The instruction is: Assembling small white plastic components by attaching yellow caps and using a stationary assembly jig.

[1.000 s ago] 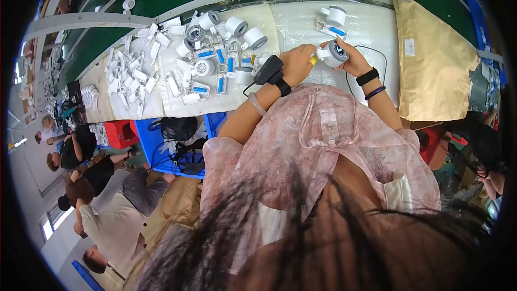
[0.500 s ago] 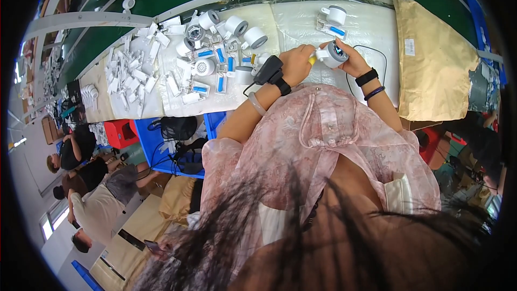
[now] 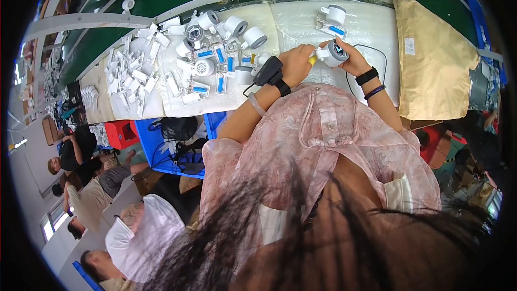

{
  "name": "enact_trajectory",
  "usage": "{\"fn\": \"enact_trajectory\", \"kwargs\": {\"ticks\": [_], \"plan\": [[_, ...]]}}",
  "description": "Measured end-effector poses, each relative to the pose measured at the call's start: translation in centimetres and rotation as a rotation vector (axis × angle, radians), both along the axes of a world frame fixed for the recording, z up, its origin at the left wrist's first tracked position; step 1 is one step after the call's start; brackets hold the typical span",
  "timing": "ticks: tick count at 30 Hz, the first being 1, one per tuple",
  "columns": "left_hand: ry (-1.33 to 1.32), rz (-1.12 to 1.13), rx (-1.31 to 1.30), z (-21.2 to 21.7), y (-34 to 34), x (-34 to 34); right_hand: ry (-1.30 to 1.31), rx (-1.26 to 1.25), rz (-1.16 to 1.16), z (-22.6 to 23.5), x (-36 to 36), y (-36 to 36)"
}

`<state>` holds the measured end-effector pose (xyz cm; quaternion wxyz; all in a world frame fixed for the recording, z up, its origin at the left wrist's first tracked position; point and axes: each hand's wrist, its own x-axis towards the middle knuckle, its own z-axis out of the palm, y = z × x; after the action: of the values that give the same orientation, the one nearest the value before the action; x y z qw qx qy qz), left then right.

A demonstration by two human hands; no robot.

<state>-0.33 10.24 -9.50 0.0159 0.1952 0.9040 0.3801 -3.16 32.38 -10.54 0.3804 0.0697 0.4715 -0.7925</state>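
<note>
My right hand [image 3: 356, 63] is closed around a white round device housing [image 3: 325, 55] with a grey rim. Its open face shows electronic parts inside, and a short white stem points left. My left hand [image 3: 295, 64] is closed at that stem, and a small yellow piece [image 3: 312, 60] shows at its fingertips; what it belongs to is hidden. Just beyond my hands lie another white round housing [image 3: 336, 15] and a small white frame holding a blue cylinder [image 3: 337, 30]. A black cable [image 3: 385, 56] curves on the table beside my right wrist.
Several white housings [image 3: 235, 25] and blue-cylinder frames [image 3: 219, 54] crowd the table left of my hands. Further left is a heap of white plastic parts [image 3: 129, 73]. Brown paper [image 3: 431, 70] covers the right end. A blue bin [image 3: 153, 148] stands below the table's edge; people are behind at left.
My hands and the device housing stay almost still. At the lower left, a person in a white top has come into view, and the people behind have shifted.
</note>
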Motion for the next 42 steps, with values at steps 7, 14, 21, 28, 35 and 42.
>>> {"fn": "enact_trajectory", "kwargs": {"ticks": [7, 14, 21, 28, 35, 42], "plan": [[0.006, 0.005, 0.014, 0.0, 0.1, 0.1, -0.006, -0.011, 0.0, -0.4, 0.0, 0.2], [-0.019, 0.03, -0.005, 0.3, -0.4, -0.1, -0.031, -0.074, 0.023, -0.9, 0.1, 0.0], [0.046, 0.142, -0.13, 1.8, -4.2, -1.1, -0.045, 0.067, 0.004, -2.5, 0.0, 0.4], [0.121, 0.393, -0.155, 2.2, -9.1, -1.9, 0.229, 0.577, -0.112, -4.6, -1.1, 2.0], [0.191, 0.626, -0.287, 1.5, -13.6, -3.7, 1.222, 1.42, -0.312, -9.5, -3.2, 3.7], [0.261, 0.752, -0.505, 0.8, -17.1, -3.5, 1.128, 1.588, -0.035, -7.5, -3.8, 1.7]]}}
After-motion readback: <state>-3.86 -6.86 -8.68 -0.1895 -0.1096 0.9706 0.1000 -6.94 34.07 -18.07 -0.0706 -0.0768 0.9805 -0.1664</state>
